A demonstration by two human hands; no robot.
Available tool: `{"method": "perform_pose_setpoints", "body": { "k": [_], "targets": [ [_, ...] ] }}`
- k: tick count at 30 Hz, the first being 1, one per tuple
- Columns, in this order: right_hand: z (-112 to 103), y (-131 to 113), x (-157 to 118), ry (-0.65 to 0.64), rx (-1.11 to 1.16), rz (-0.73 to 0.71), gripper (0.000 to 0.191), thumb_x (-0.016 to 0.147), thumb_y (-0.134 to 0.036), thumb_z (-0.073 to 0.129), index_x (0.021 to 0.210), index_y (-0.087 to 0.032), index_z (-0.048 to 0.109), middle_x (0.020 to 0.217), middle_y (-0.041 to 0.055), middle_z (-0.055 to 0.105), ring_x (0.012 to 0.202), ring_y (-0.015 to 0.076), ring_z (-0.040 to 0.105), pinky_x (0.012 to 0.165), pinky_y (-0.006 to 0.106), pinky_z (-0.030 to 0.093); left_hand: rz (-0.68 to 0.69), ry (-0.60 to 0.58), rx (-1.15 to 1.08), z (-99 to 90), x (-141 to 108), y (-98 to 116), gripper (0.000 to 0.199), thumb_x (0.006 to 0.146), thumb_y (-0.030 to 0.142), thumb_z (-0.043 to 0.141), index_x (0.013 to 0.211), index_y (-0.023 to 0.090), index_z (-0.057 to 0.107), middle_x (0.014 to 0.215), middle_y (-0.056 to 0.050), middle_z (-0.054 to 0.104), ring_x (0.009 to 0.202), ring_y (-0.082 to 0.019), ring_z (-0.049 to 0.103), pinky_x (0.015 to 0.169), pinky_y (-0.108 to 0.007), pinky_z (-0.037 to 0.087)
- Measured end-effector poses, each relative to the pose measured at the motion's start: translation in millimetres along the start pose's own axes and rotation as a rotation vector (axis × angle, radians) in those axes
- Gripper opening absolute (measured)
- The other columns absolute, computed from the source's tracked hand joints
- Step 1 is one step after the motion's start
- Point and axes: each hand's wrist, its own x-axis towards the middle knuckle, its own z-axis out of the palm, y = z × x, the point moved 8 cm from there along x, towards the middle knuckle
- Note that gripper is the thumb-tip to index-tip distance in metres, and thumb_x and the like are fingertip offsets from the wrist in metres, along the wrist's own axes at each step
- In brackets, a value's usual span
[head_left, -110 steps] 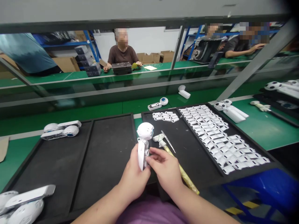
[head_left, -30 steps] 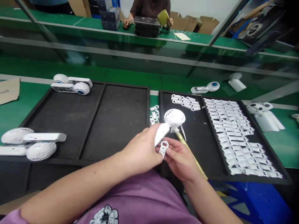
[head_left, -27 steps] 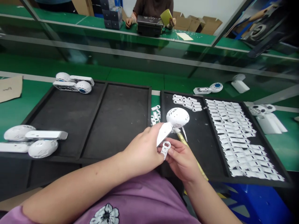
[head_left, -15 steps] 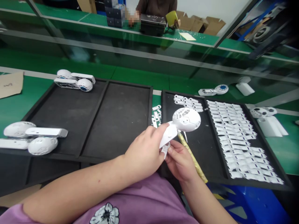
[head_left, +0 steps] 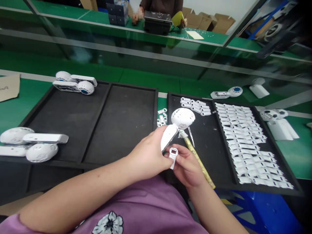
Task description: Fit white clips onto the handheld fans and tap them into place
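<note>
Though half-hidden before, the clip (head_left: 173, 154) (white) now shows.

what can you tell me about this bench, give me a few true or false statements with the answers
1. The left hand grips the white toy robot by its long body. True.
2. The right hand holds a small white plastic part with a rectangular window. True.
3. The yellow-handled knife rests in the left hand. False: it lies on a black tray.
4. Rows of small white parts lie on the green workbench. False: they lie on the black tray, beside the knife.
</note>
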Motion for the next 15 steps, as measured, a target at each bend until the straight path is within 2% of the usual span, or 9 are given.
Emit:
{"method": "perform_pose_setpoints", "body": {
  "k": [7, 12, 15],
  "targets": [
    [-0.1, -1.0, 0.9, -0.003, 0.034, -0.001, 0.031, 0.069, -0.030, 0.088, 0.098, -0.027, 0.076, 0.088, 0.0020, 0.076, 0.078, 0.0163, 0.070, 0.071, 0.028, 0.057, 0.029, 0.031, 0.016, 2.4, 1.1, 4.4, 0.080, 0.069, 0.021, 0.069, 0.144, 0.032, 0.043, 0.125, -0.005, 0.066, 0.108, -0.029, 0.065, 0.091, -0.040, 0.053],
    [-5.1, -14.7, 5.3, 0.160, 0.025, -0.114, 0.034, 0.066, -0.028, 0.089, 0.098, -0.025, 0.076, 0.091, 0.0016, 0.076, 0.080, 0.0149, 0.069, 0.076, 0.027, 0.056, 0.011, -0.004, -0.212, 5.6, 4.8, -12.4, 0.075, 0.077, 0.024, 0.066, 0.147, 0.029, 0.038, 0.133, -0.004, 0.062, 0.117, -0.024, 0.062, 0.102, -0.037, 0.050],
    [-3.7, -21.6, 10.5, 0.248, -0.046, -0.190, 0.039, 0.064, -0.027, 0.090, 0.100, -0.021, 0.075, 0.092, 0.0036, 0.076, 0.083, 0.0157, 0.068, 0.077, 0.028, 0.055, -0.030, 0.055, -0.182, 4.3, 8.3, -27.0, 0.081, 0.077, 0.022, 0.067, 0.150, 0.025, 0.032, 0.140, -0.007, 0.058, 0.125, -0.025, 0.058, 0.107, -0.039, 0.046]
  ]
}}
